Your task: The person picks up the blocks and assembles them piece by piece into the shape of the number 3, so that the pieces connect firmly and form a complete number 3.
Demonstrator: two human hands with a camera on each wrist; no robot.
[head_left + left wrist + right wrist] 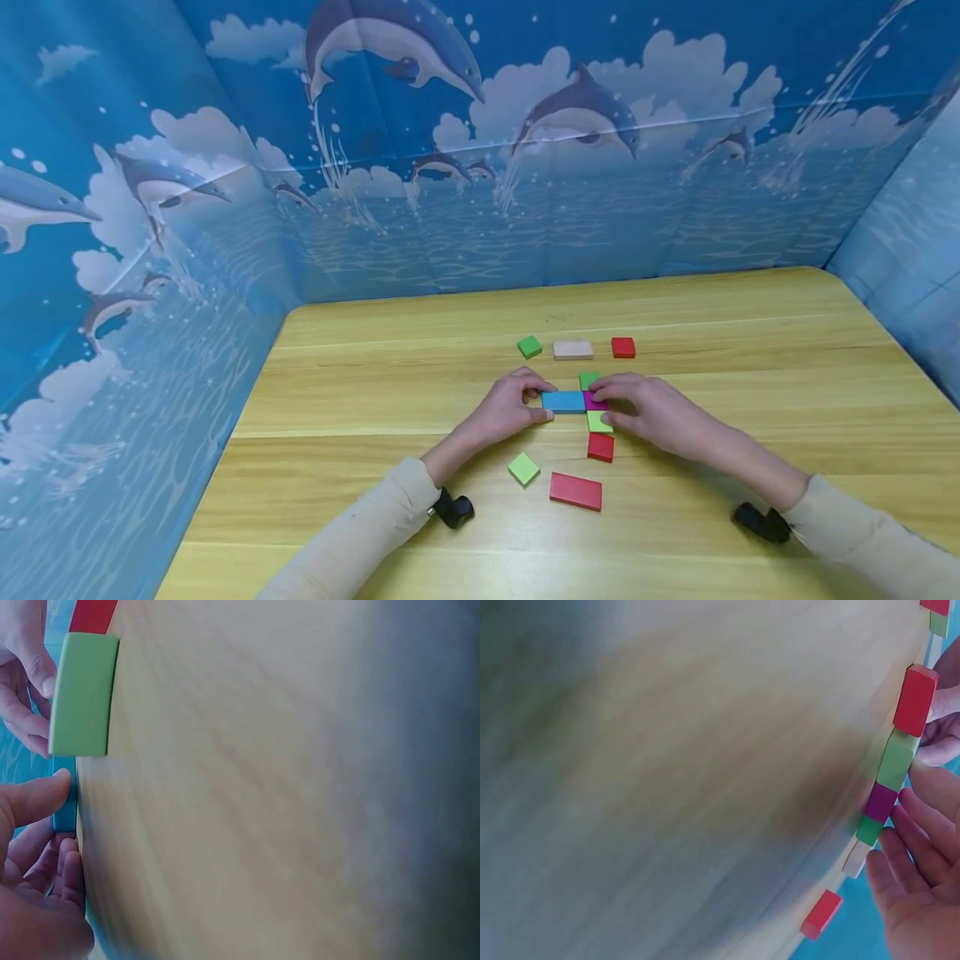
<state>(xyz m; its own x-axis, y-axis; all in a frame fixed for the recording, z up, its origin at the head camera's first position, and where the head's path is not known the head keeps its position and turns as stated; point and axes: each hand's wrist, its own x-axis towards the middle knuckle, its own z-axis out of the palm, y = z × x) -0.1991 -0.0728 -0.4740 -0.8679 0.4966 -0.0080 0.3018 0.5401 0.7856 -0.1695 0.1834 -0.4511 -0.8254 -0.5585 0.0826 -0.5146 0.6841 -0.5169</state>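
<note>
In the head view, my left hand (504,408) pinches the left end of a flat blue rectangular block (563,402), thumb at its near side and fingers at its far side. The block's right end meets a purple square block (596,401). My right hand (660,410) holds the purple block from the right, with its thumb at a lime-green block (599,422). A darker green block (589,380) adjoins the purple one on the far side, partly covered by fingers. A red square block (600,447) lies just nearer than the lime one.
Farther back lie a green block (529,347), a pale pinkish block (572,350) and a red block (623,347). Nearer are a lime square (523,470) and a long red block (576,492). A dolphin-print curtain (465,208) borders the wooden table (337,500).
</note>
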